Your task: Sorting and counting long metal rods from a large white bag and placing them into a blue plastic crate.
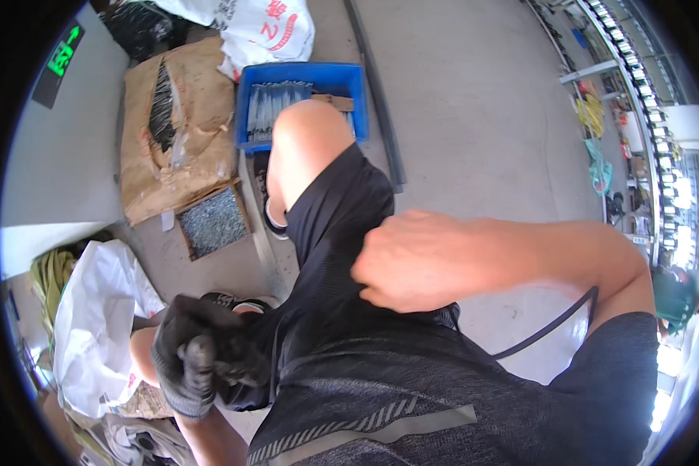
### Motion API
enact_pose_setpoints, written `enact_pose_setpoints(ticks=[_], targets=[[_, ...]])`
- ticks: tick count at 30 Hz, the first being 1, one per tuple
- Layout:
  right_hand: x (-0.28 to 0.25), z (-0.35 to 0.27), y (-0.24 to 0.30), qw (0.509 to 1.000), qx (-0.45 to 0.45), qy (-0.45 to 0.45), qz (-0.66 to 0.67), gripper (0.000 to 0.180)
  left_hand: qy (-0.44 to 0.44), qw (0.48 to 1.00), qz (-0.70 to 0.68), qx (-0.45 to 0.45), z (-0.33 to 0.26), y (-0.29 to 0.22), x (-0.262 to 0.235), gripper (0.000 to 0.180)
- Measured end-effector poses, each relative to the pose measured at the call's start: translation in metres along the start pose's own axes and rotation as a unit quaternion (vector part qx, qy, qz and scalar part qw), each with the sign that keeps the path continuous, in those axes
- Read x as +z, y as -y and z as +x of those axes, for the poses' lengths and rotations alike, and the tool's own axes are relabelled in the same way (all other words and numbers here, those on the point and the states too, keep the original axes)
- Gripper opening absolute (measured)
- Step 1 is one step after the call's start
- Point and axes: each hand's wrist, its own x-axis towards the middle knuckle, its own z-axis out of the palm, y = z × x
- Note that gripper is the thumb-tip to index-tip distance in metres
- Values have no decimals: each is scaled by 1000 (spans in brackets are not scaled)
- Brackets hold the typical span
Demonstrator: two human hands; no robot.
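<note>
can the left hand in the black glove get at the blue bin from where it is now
Probably not without leaning. The left hand is curled shut low by the left knee, while the blue bin sits on the floor beyond the raised right knee, which overlaps the bin's near edge. The cardboard box lies beside the bin.

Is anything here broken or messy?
Yes. The big brown cardboard box on the floor is torn open along its top, showing dark thin pieces inside. Also, only the left hand wears a black glove; the right hand is bare.
</note>
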Motion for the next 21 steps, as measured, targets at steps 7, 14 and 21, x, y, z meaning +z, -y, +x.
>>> enact_pose_setpoints(ticks=[7, 14, 21], targets=[[-53, 50, 3, 979, -90, 39, 181, 31, 157, 974, -144, -73, 28, -4, 26, 22], [27, -74, -87, 878, 181, -148, 418, 9, 373, 918, 65, 117, 53, -8, 64, 25], [105, -99, -32, 922, 60, -177, 338, 20, 477, 842, 160, 194, 68, -32, 90, 26]])
